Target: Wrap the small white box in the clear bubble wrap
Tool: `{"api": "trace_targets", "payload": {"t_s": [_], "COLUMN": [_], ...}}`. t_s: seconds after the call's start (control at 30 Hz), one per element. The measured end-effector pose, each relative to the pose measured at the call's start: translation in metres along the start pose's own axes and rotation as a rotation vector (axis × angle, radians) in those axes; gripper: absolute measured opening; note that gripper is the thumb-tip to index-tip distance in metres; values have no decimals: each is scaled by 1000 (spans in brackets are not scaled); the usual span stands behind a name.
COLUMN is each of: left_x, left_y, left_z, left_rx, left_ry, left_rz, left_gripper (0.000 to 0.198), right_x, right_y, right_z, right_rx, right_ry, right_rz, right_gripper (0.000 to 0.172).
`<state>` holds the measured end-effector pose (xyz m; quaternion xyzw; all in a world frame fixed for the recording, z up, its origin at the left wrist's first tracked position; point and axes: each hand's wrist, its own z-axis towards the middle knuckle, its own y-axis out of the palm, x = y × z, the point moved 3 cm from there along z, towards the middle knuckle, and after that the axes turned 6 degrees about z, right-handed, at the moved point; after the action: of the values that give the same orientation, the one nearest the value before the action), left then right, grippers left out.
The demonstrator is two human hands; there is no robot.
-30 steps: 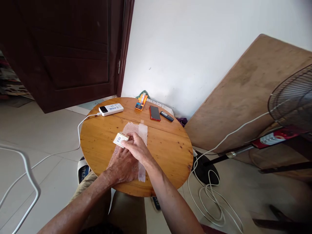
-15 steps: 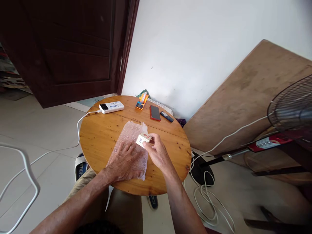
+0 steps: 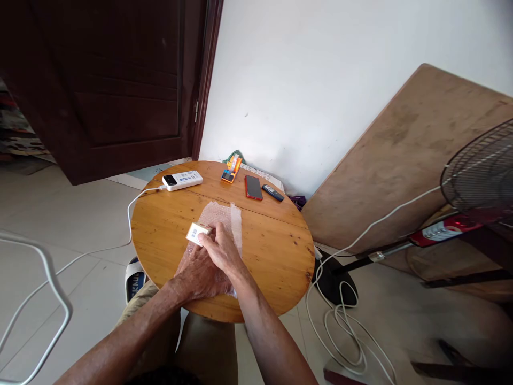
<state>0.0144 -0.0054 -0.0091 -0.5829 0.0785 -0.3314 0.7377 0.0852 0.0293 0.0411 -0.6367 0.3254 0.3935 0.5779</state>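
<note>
A sheet of bubble wrap lies on the round wooden table, with a whitish strip along its right edge. My left hand rests flat on the lower part of the wrap, its fingers partly covered by my other hand. Crossing above it, my right hand grips a small white box between thumb and fingers. Dark printed marks show on the box's upper face.
Toward the table's back are a white power bank with a cable, an orange tape dispenser, a red-edged phone and a dark small device. A standing fan and coiled cable are at right.
My right hand has carried the box leftward, from the wrap's right side to above my left hand. The strip at the wrap's right edge now lies flatter. My left hand stays on the wrap.
</note>
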Motion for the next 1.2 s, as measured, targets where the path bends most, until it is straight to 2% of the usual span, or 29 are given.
{"api": "trace_targets", "payload": {"t_s": [0.1, 0.2, 0.3, 0.43, 0.57, 0.67, 0.83, 1.03, 1.1, 1.2], "left_x": [0, -1, -2, -4, -14, -22, -29, -29, -29, -30], "left_y": [-7, -11, -13, -16, -21, -23, -23, -17, -17, -17], "left_z": [-2, 0, 1, 0, -4, -5, -6, -9, -9, -8], "left_rx": [-28, -76, -86, -15, 72, 35, 21, 39, 29, 11], "left_ry": [38, 53, 42, -10, -139, -156, -119, -115, -125, -137], "left_rz": [-5, 7, -2, -45, -24, 43, 77, 61, 66, 66], "left_gripper": [83, 94, 93, 79, 56, 45, 52, 61, 61, 63], "right_x": [17, 38, 57, 72, 73, 73, 74, 71, 68, 67], "right_y": [-12, -25, -39, -53, -55, -51, -49, -54, -55, -54], "right_z": [-3, -5, -5, -8, -14, -15, -17, -19, -20, -20], "right_rx": [38, 87, 132, 149, 137, 114, 150, 166, 188, 148], "right_ry": [5, -14, -63, -74, -84, -91, -98, -125, -151, -166], "right_rz": [139, 344, 450, 460, 452, 426, 349, 201, 214, 184], "right_gripper": [28, 33, 36, 39, 39, 47, 62, 47, 47, 45]}}
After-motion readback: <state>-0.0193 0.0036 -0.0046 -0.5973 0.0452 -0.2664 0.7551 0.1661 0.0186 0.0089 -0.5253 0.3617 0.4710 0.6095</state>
